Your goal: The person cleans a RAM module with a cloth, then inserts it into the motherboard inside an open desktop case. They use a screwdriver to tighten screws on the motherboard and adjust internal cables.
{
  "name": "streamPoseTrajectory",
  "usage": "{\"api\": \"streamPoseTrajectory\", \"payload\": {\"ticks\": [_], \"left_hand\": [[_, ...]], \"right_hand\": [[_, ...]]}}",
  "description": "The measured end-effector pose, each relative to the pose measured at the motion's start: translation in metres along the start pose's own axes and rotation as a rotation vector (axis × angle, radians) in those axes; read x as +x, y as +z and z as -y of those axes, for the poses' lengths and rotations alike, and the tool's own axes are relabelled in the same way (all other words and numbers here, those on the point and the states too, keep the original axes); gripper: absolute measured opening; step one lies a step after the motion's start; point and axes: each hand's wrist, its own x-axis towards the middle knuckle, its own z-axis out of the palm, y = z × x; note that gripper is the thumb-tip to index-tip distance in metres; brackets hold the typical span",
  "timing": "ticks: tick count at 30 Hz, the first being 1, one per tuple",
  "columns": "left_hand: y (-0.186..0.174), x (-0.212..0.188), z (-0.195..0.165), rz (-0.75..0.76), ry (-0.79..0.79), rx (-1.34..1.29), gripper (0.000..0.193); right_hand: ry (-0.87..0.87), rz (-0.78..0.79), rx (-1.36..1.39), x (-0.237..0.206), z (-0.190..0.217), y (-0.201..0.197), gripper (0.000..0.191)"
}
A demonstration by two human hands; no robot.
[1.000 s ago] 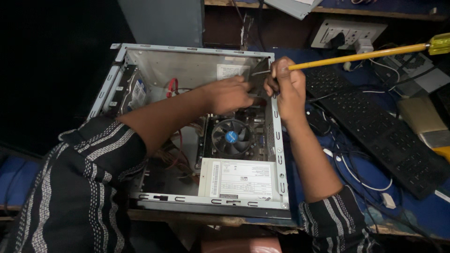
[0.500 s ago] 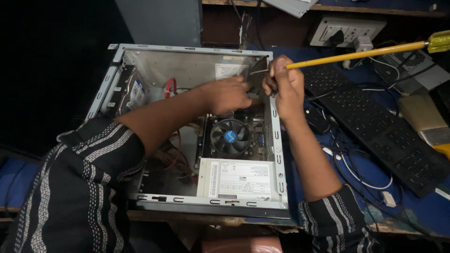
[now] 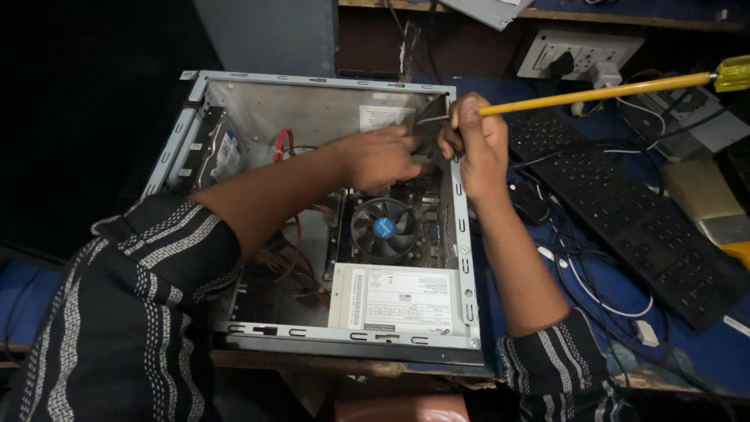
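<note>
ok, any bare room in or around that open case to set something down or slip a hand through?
Inside the computer case, the bare metal floor between the drive bay and the left hand is free. The power supply top is flat and bare. Crowded: around the fan, where both hands meet, and right of the case, where cables and the keyboard fill the blue table.

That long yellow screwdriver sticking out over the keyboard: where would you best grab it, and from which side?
Probably along the bare yellow shaft of the long yellow screwdriver, coming from above. It slants free in the air over the black keyboard, with nothing around it there. Its tip end is already wrapped by the right hand at the open grey computer case.
</note>
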Motion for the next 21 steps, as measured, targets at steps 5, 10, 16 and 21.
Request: {"api": "streamPoseTrajectory", "payload": {"ticks": [5, 10, 16, 21], "left_hand": [[0.003, -0.005, 0.004, -0.063, 0.003, -0.052, 0.041], [0.008, -0.004, 0.005, -0.036, -0.114, -0.112, 0.035], [0.007, 0.004, 0.005, -0.039, -0.072, -0.132, 0.057], [0.006, 0.008, 0.004, 0.024, -0.122, -0.147, 0.057]], "right_hand": [[0.010, 0.000, -0.002, 0.000, 0.001, 0.000, 0.042], [0.003, 0.004, -0.008, -0.001, 0.001, 0.000, 0.043], [0.030, 0.001, 0.000, -0.001, -0.001, -0.002, 0.042], [0.014, -0.008, 0.017, -0.001, -0.002, -0.005, 0.040]]}}
